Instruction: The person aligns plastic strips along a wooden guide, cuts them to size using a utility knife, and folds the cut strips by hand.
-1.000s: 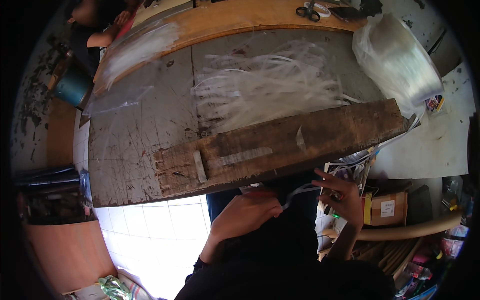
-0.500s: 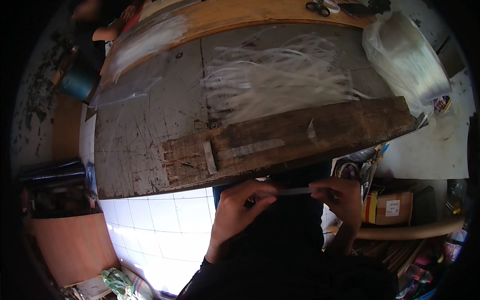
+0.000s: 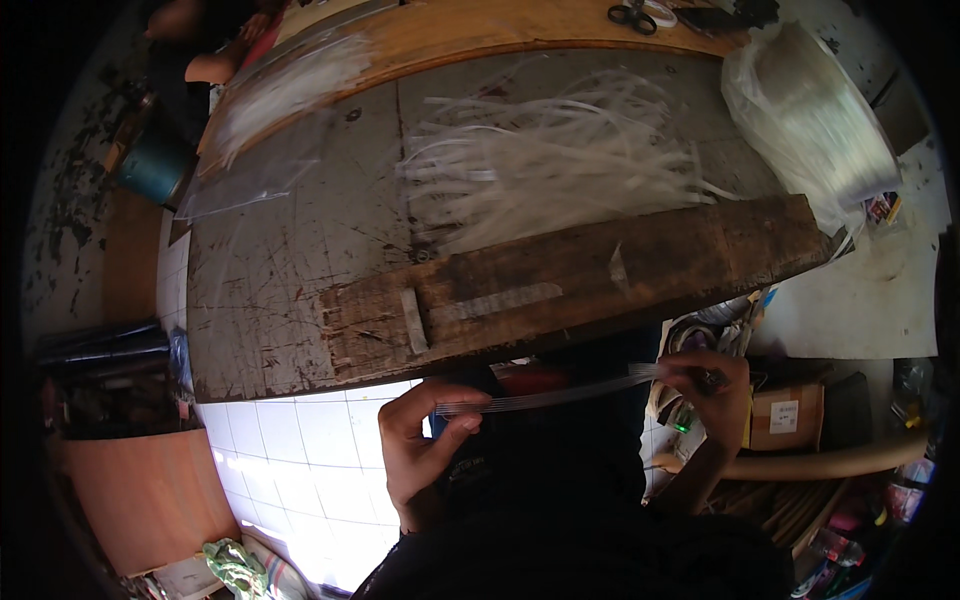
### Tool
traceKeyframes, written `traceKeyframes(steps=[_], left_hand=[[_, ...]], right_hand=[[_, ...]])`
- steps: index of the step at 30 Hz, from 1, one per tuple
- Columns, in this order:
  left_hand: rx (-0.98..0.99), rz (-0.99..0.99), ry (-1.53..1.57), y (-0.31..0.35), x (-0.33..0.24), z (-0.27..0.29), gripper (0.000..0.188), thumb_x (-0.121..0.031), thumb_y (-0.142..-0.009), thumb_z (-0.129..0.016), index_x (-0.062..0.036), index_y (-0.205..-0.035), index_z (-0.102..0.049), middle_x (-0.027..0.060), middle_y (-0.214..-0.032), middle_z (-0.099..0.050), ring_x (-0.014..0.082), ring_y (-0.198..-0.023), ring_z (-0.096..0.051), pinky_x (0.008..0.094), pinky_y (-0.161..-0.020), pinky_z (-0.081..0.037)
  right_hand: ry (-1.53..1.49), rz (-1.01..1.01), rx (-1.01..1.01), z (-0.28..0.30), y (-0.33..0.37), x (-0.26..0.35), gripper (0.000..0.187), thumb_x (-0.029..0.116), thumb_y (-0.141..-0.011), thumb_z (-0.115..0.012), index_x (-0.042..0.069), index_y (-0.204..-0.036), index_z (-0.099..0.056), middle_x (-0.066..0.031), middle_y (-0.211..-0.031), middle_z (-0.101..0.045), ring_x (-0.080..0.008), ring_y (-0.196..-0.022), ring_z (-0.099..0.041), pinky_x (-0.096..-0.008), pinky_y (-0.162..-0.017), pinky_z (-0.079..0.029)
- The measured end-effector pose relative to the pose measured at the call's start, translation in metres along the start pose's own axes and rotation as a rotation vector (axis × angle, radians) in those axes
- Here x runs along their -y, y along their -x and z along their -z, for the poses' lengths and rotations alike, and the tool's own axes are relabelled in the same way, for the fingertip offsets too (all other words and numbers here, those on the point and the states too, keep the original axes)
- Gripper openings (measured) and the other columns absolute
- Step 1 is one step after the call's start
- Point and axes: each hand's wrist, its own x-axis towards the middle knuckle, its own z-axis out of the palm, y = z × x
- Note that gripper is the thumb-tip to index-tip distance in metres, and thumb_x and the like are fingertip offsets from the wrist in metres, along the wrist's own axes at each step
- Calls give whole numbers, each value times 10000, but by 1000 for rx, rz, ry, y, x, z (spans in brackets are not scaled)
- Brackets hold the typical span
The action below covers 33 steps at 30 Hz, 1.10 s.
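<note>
Between my two hands stretches a thin bundle of clear plastic strips (image 3: 560,400), held in front of my body just below the table's near edge. My left hand (image 3: 425,430) pinches its left end between thumb and fingers. The other end is gripped by my right hand (image 3: 708,390), a little higher. Beyond them, a dark wooden board (image 3: 590,265) lies along the table's near edge. Behind that board a loose heap of similar translucent strips (image 3: 560,160) spreads over the scratched grey table (image 3: 270,270).
A big spool of clear strip (image 3: 820,110) in plastic wrap stands at the table's right end. Scissors (image 3: 632,17) lie on the far wooden ledge. Clear plastic bags (image 3: 290,100) lie at the left. Another person's arm (image 3: 215,66) shows at far left. A cardboard box (image 3: 788,418) sits below right.
My hands have moved apart, the left one to the left and slightly down, the right one to the right. A longer stretch of the clear strips now shows between them.
</note>
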Motion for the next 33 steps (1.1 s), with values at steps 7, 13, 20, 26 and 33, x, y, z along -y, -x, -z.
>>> traceKeyframes(steps=[7,13,20,26,33], left_hand=[[-512,-120,517,5,7,-30,259,-60,-802,-588,-22,-968,-393,63,-694,-523,86,-562,-489,200,-562,-412],[469,-116,-66,7,7,-55,235,-91,-760,-668,-7,-956,-571,72,-845,-617,205,-765,-634,281,-664,-506],[336,-60,-163,8,5,-73,440,-145,-822,-595,-45,-1228,-459,153,-1158,-526,322,-1022,-538,358,-827,-472],[176,-45,44,10,23,-68,302,-22,-766,-630,-121,-1051,-642,73,-946,-548,177,-905,-586,285,-761,-482],[173,-46,42,14,29,-66,239,-33,-733,-670,-95,-964,-675,64,-948,-582,177,-887,-594,281,-751,-476]], right_hand=[[-117,42,117,-4,-4,2,218,-47,-663,-702,-7,-874,-664,-93,-770,-669,-115,-724,-639,-208,-644,-499],[-351,32,238,-25,-1,2,178,-59,-679,-692,-14,-848,-657,-99,-789,-661,-136,-725,-643,-221,-650,-512],[-161,54,365,-49,1,11,160,-38,-663,-713,-20,-810,-652,-107,-775,-664,-133,-696,-647,-218,-619,-513],[-104,82,349,-50,2,2,208,138,-650,-767,78,-823,-668,-40,-625,-612,-78,-503,-526,-215,-470,-381],[-169,71,350,-54,3,2,218,147,-646,-771,68,-820,-666,-45,-627,-615,-87,-504,-555,-220,-468,-394]])
